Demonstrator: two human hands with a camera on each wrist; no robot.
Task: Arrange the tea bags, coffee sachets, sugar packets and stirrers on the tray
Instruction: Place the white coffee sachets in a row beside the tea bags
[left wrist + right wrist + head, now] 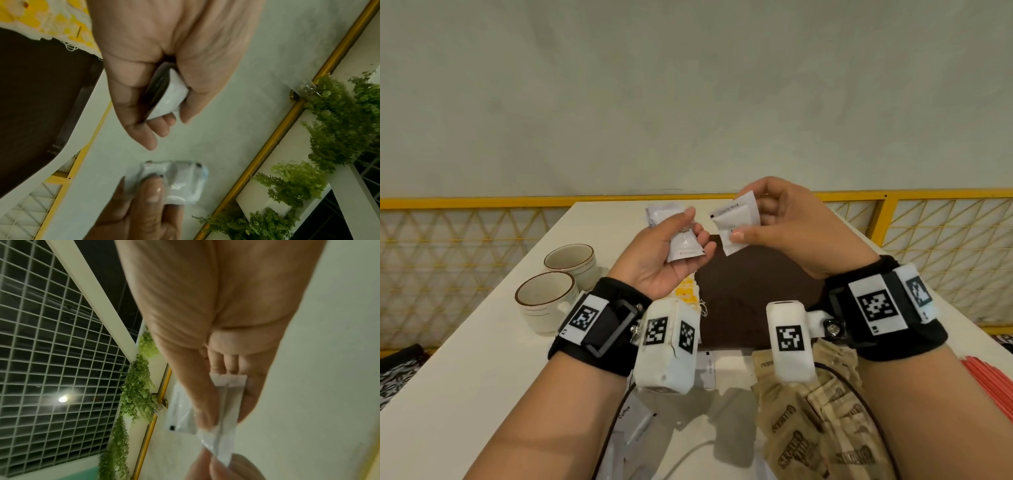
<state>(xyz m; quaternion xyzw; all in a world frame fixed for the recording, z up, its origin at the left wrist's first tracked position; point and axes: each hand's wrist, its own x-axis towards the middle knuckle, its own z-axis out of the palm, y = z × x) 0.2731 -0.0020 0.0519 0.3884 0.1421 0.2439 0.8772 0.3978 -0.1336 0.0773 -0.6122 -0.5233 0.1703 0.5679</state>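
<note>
Hands: our left hand and right hand each pinch white packets above the brown tray | Risk: loose stacked packets may slip — fingertip grips look light

A small white sachet is held up above the dark brown tray's far left corner, and two more white sachets are held just beside it, above the tray's far edge. The tray lies flat mid-table, with yellow-printed tea bags against its left edge. Brown paper sugar packets lie heaped at the table's near edge, red stirrers at its right edge.
</note>
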